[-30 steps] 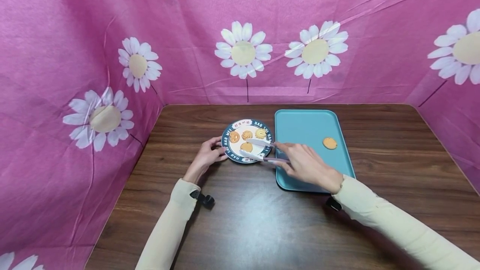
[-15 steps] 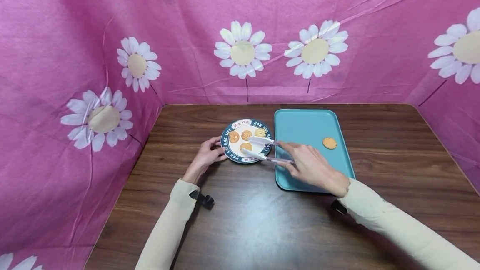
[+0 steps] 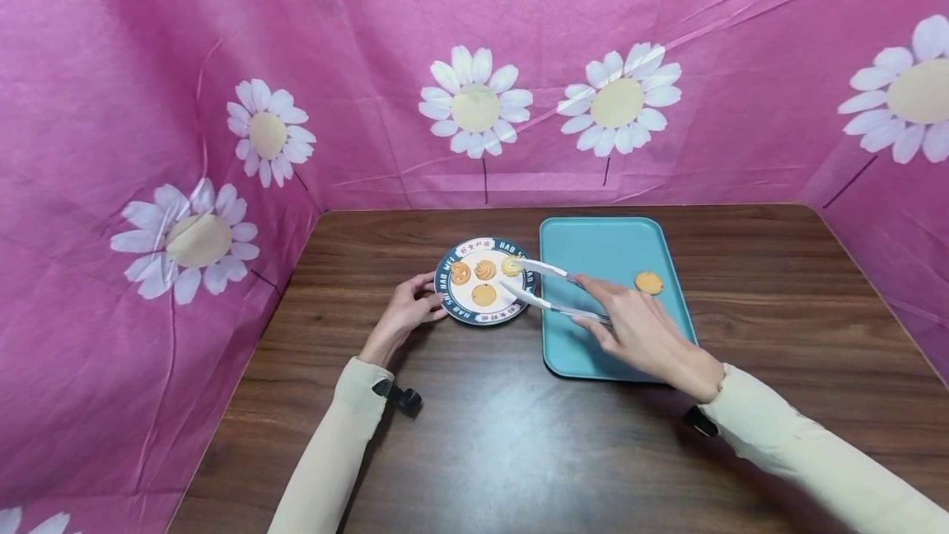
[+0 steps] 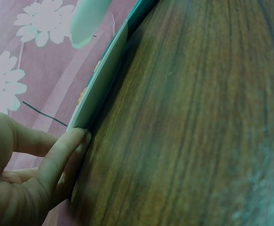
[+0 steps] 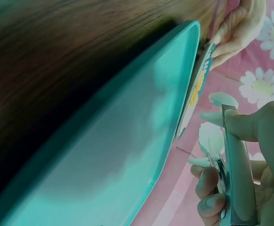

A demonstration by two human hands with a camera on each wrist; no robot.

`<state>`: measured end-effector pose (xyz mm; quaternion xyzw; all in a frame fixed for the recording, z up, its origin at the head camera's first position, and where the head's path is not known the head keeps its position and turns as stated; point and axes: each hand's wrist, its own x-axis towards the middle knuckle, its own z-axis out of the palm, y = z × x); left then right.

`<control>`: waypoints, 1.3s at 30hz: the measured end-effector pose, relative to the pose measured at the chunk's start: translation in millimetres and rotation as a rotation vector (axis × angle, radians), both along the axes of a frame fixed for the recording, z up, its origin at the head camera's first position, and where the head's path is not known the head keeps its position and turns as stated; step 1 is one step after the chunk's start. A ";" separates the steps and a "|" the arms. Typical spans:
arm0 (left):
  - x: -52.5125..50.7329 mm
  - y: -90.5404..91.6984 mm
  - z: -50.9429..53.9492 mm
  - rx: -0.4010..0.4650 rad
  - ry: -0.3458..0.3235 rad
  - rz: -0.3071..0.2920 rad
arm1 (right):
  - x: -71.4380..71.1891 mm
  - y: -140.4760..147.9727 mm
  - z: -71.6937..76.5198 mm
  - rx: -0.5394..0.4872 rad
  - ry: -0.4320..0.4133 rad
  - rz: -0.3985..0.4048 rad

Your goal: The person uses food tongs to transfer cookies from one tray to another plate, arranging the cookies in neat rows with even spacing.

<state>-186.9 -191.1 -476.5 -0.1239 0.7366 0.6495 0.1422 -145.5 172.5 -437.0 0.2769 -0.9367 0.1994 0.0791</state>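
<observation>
My left hand [image 3: 404, 311] holds the left rim of a round plate [image 3: 495, 318] with a dark, lettered border; in the left wrist view its fingertips meet the plate's edge. On the plate lie a pretzel-shaped cookie [image 3: 460, 273], a swirled cookie [image 3: 485, 269], a pale yellow cookie [image 3: 510, 267] and a flat round cookie [image 3: 483, 295]. My right hand [image 3: 648, 332] grips a pair of tongs [image 3: 552, 305] with white tips. The tips are spread over the plate's right side with nothing between them, the upper one overlapping the yellow cookie in view.
A blue rectangular tray [image 3: 600, 245] lies just right of the plate, beneath my right hand. One round cookie [image 3: 648, 283] sits near its right side. The wooden table [image 3: 460, 452] reaches back to a pink flowered cloth [image 3: 371, 105].
The tongs have drawn back rightward off the flat round cookie, which stays on the plate, and their tips have spread wider. My left hand keeps its place on the rim.
</observation>
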 end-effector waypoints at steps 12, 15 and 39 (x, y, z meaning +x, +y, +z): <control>-2.8 5.5 1.5 -0.001 0.013 0.025 | -5.5 31.0 -1.7 0.051 0.013 -0.051; -3.7 7.3 1.3 -0.003 0.013 0.029 | -6.5 39.1 -2.8 0.054 0.028 -0.065; -20.4 7.3 9.7 0.001 -0.021 0.035 | -18.4 80.6 9.1 0.086 0.055 -0.110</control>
